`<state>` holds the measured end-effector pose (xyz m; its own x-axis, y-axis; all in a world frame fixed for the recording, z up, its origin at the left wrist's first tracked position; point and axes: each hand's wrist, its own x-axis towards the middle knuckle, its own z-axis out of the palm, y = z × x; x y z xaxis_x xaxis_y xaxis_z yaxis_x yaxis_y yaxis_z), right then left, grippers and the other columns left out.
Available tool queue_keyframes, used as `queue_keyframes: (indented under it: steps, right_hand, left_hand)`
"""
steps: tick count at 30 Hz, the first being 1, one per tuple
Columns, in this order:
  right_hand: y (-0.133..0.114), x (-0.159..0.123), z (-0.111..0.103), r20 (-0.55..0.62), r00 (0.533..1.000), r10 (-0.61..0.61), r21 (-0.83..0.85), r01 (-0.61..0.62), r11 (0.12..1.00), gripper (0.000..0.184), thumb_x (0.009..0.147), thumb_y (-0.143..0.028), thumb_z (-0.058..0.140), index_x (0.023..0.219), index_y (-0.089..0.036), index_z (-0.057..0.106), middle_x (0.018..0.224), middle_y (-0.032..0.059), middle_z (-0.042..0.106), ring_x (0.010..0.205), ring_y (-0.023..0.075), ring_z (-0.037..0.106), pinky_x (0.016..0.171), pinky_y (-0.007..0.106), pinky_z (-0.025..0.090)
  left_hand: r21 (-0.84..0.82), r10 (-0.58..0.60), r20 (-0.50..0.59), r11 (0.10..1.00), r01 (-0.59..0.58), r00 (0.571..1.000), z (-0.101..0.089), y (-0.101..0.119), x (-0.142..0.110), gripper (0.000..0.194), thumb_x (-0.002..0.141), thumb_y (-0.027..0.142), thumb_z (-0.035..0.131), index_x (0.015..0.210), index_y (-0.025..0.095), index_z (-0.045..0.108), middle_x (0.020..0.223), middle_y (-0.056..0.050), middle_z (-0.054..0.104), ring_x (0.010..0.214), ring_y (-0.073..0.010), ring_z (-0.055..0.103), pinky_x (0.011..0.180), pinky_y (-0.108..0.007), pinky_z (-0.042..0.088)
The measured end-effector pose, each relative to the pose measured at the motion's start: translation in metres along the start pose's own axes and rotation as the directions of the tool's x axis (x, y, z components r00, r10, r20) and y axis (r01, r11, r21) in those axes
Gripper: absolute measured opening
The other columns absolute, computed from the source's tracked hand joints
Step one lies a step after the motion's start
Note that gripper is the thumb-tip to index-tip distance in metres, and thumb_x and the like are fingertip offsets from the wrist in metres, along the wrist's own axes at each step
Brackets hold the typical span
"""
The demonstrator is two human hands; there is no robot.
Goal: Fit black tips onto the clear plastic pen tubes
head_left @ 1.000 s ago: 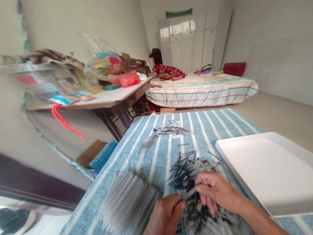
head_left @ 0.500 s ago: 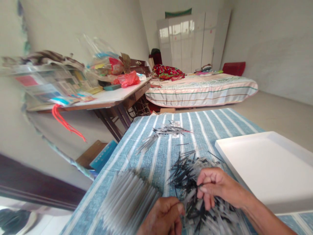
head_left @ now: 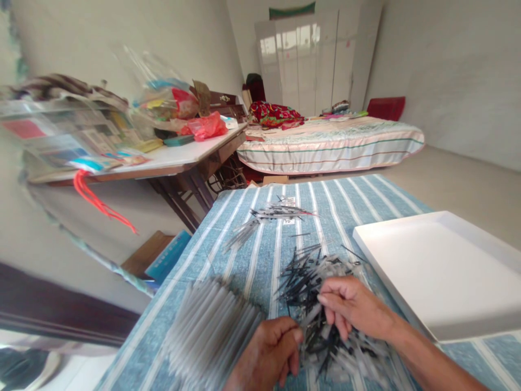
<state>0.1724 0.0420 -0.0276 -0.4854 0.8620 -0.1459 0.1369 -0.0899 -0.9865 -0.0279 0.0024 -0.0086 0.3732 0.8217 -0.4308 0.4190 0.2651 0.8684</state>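
Note:
My left hand (head_left: 269, 347) is closed, thumb and forefinger pinched together, at the near edge of the table. Whatever sits in that pinch is too small to make out. It lies beside a row of grey, translucent thin tubes (head_left: 211, 331) laid side by side. My right hand (head_left: 350, 307), also closed with thumb against fingers, is over a loose pile of black and clear thin strips (head_left: 299, 279). What its fingertips hold cannot be made out. Farther back lies a smaller heap of similar strips (head_left: 277, 213).
A shallow white tray (head_left: 443, 271) stands on the right of the blue striped tablecloth (head_left: 325, 209). To the left is a cluttered side table (head_left: 179, 161) with red cords (head_left: 95, 201) hanging off it. A bed (head_left: 334, 144) stands beyond.
The whole view has shifted slightly. My left hand has risen a little in the picture, and my right hand has moved slightly left over the pile. Both stay closed.

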Motion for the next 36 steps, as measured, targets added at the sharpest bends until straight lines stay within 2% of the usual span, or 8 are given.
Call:
queue_keyframes:
  steps: [5,12,15,18,23,28,32,36]
  right_hand:
    - [-0.009,0.000,-0.022,-0.197,0.980,-0.001,0.072,0.016,0.997,0.034,0.082,-0.045,0.048,0.065,-0.015,0.050,0.050,-0.0038,0.058,0.032,0.0053,0.051,0.034,0.014,0.033]
    - [-0.006,0.005,-0.033,-0.384,0.923,0.018,0.101,0.023,0.995,0.037,0.080,-0.048,0.048,0.060,-0.017,0.047,0.046,-0.0035,0.056,0.029,0.0067,0.048,0.030,0.016,0.030]
    - [-0.004,0.006,-0.032,-0.413,0.911,0.024,-0.018,-0.034,0.999,0.036,0.081,-0.049,0.045,0.062,-0.018,0.047,0.046,-0.0046,0.053,0.028,0.0071,0.047,0.031,0.017,0.030]
    - [-0.012,0.002,-0.025,-0.459,0.887,-0.048,-0.218,-0.060,0.974,0.032,0.081,-0.048,0.044,0.071,-0.018,0.052,0.051,-0.0047,0.052,0.030,0.0073,0.045,0.033,0.019,0.032]
    - [-0.031,-0.011,0.013,-0.155,0.968,-0.196,-0.387,0.123,0.914,0.022,0.080,-0.037,0.051,0.066,-0.019,0.055,0.051,-0.0046,0.048,0.044,0.0086,0.044,0.042,0.019,0.032]
    - [-0.031,-0.017,0.040,-0.115,0.964,-0.241,-0.420,0.172,0.891,0.026,0.084,-0.031,0.043,0.063,-0.018,0.054,0.053,-0.0020,0.052,0.049,0.0104,0.048,0.048,0.020,0.034]
    - [-0.031,-0.019,0.043,-0.086,0.963,-0.257,-0.456,0.191,0.869,0.028,0.086,-0.030,0.037,0.071,-0.019,0.057,0.059,0.0011,0.059,0.051,0.0128,0.054,0.051,0.022,0.037]
    - [-0.039,-0.018,0.045,-0.080,0.969,-0.233,-0.463,0.170,0.870,0.032,0.086,-0.030,0.036,0.066,-0.020,0.057,0.053,0.0008,0.058,0.045,0.0130,0.053,0.048,0.022,0.036]
  left_hand:
    - [0.017,0.008,-0.026,1.000,-0.008,1.000,-0.022,0.002,-0.007,0.029,0.081,0.037,0.046,0.061,0.016,0.049,0.052,0.003,0.054,0.037,-0.0046,0.037,0.039,-0.017,0.026]
    - [-0.058,0.045,-0.218,0.997,-0.059,0.975,-0.054,-0.001,-0.018,0.017,0.075,0.030,0.058,0.067,0.015,0.058,0.056,0.002,0.059,0.047,-0.0092,0.052,0.046,-0.019,0.037]
    - [-0.272,0.076,-0.399,0.942,-0.198,0.914,-0.044,0.009,-0.015,0.016,0.077,0.028,0.057,0.070,0.014,0.058,0.060,-0.001,0.063,0.053,-0.0111,0.056,0.056,-0.022,0.043]
    - [-0.563,0.070,-0.470,0.744,-0.359,0.880,-0.023,0.023,-0.006,0.011,0.077,0.024,0.059,0.078,0.014,0.056,0.075,-0.004,0.067,0.063,-0.0139,0.061,0.066,-0.027,0.048]
    - [-0.766,0.048,-0.487,0.456,-0.453,0.872,0.018,0.046,0.008,0.012,0.075,0.019,0.061,0.083,0.014,0.053,0.084,-0.007,0.068,0.077,-0.0170,0.065,0.079,-0.034,0.047]
    - [-0.763,0.006,-0.541,0.416,-0.494,0.841,0.046,0.056,0.017,0.010,0.077,0.024,0.060,0.080,0.016,0.054,0.076,-0.003,0.068,0.067,-0.0131,0.064,0.059,-0.022,0.048]
    - [-0.772,-0.024,-0.569,0.359,-0.524,0.822,0.047,0.059,0.023,0.015,0.074,0.026,0.062,0.069,0.015,0.053,0.055,0.003,0.059,0.047,-0.0076,0.054,0.053,-0.020,0.045]
    - [-0.771,-0.072,-0.591,0.344,-0.537,0.803,0.049,0.061,0.025,0.019,0.071,0.027,0.064,0.066,0.016,0.050,0.052,0.006,0.054,0.037,-0.0030,0.042,0.048,-0.018,0.043]
